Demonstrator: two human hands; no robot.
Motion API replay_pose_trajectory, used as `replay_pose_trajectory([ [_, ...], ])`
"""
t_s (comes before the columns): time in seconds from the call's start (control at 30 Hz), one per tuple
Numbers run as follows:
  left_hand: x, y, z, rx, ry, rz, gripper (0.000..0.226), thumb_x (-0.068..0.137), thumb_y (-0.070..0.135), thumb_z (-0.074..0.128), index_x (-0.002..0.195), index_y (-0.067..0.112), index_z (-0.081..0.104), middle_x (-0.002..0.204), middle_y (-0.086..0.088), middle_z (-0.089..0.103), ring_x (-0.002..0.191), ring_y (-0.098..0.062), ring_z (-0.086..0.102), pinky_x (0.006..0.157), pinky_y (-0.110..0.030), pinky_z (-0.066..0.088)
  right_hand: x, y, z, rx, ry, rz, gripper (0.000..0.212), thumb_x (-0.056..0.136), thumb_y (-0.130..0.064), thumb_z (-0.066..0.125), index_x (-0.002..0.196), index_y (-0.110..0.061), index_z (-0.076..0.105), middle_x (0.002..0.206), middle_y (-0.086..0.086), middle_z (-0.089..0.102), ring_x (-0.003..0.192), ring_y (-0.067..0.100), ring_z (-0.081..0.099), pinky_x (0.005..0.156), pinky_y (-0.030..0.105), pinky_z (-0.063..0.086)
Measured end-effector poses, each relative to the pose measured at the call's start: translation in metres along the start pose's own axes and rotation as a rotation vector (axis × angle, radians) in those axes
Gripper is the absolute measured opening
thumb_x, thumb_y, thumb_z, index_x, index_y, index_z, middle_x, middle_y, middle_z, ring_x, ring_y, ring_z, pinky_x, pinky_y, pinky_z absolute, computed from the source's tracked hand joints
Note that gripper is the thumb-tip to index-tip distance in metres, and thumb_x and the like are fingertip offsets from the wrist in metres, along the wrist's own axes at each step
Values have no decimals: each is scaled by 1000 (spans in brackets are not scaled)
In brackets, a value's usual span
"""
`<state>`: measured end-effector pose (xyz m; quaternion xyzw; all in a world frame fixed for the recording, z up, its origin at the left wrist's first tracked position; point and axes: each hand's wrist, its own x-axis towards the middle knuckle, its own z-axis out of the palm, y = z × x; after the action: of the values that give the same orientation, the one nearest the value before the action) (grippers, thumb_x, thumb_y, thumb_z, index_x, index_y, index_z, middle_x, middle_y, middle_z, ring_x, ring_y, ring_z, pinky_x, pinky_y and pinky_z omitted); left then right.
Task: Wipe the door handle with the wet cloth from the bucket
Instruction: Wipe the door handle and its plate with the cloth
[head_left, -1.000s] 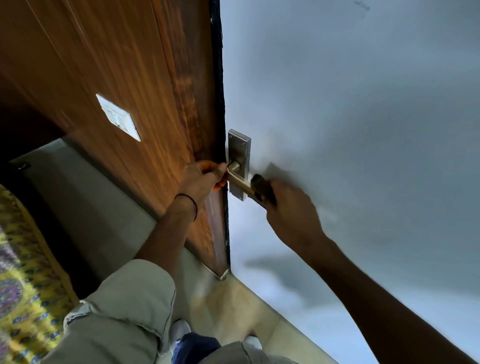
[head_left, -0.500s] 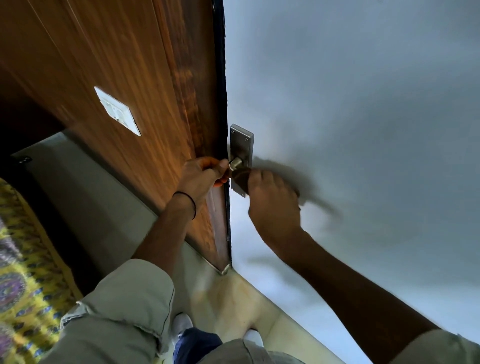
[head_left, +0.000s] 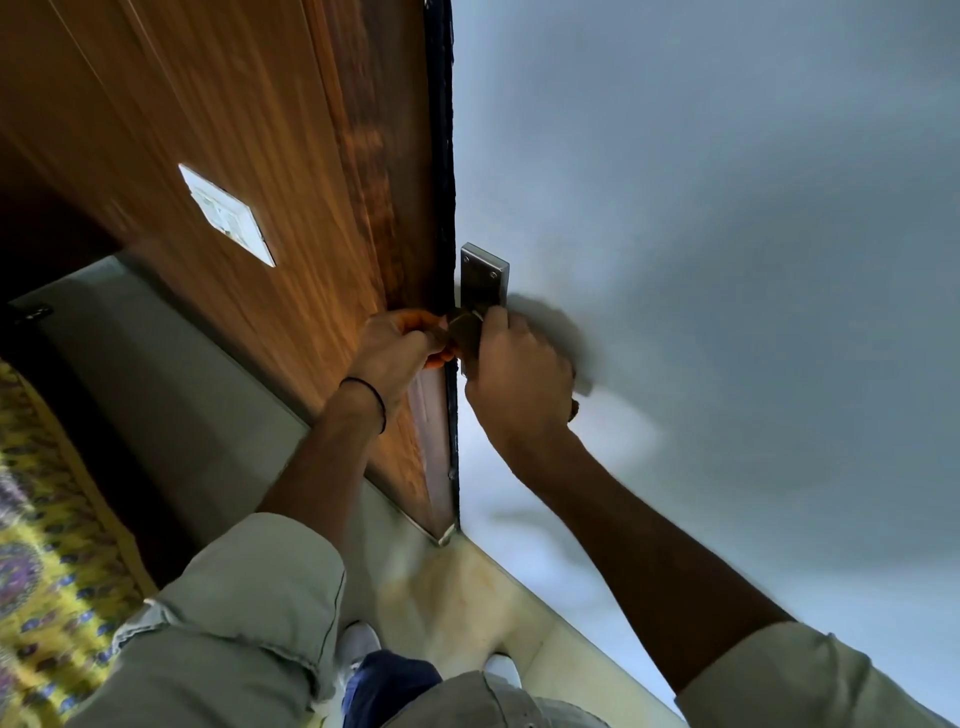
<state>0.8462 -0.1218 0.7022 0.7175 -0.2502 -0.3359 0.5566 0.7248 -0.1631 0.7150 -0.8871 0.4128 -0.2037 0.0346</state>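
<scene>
The metal door handle has its back plate (head_left: 483, 280) showing on the pale grey door face (head_left: 701, 234). Its lever is hidden under my right hand (head_left: 519, 384). That hand is closed around the lever with a dark cloth (head_left: 464, 332), and a fold of the cloth shows between fingers and plate. My left hand (head_left: 395, 353), with a black band on its wrist, is closed on the door's brown edge (head_left: 410, 218) right beside the handle. The two hands almost touch. No bucket is in view.
A wood-panelled wall with a white switch plate (head_left: 226, 215) runs off to the left. A yellow patterned fabric (head_left: 31, 545) lies at the lower left. My white shoes (head_left: 358, 644) stand on pale floor tiles by the door's bottom corner (head_left: 444, 535).
My right hand slid with the cloth from the lever's outer end inward to the plate, and now covers the lever. My left hand stayed on the door edge.
</scene>
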Motion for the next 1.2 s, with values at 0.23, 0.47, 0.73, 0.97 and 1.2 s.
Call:
replay_pose_trajectory([
  [0.23,-1,-7,-2,-49,-19,19,15,93,22,65,79,18,70,81,-3,71,83,-16,69,89,-30,55,-30,28,-9,-5,12,-16,23,77,-1,69,96,-8,58,91,12,68,79,36,65,62,39,50],
  [0.47,3,-4,0,-31,-7,6,14,93,6,61,84,14,69,79,-1,69,77,-11,67,76,-19,56,0,-1,0,-40,26,-40,21,90,-21,67,106,-7,63,93,11,73,79,29,72,56,29,46],
  [0.73,1,-8,2,-78,35,42,19,95,17,62,77,20,68,78,0,70,78,-11,68,73,-19,54,-35,47,-16,63,-77,-16,12,94,-20,60,103,-12,58,97,9,68,80,36,65,57,31,32],
  [0.97,5,-9,3,-75,18,18,18,95,18,63,78,18,68,80,-1,70,80,-14,68,78,-23,55,-19,21,-13,-2,-57,-1,13,87,-10,63,101,-9,63,95,12,71,82,34,69,58,30,32],
  [1.2,4,-9,3,-98,32,10,18,95,16,62,78,17,67,78,-1,70,77,-13,68,78,-23,56,-10,25,-9,122,-87,-66,17,93,-20,61,106,-10,62,99,12,71,87,36,68,60,31,35],
])
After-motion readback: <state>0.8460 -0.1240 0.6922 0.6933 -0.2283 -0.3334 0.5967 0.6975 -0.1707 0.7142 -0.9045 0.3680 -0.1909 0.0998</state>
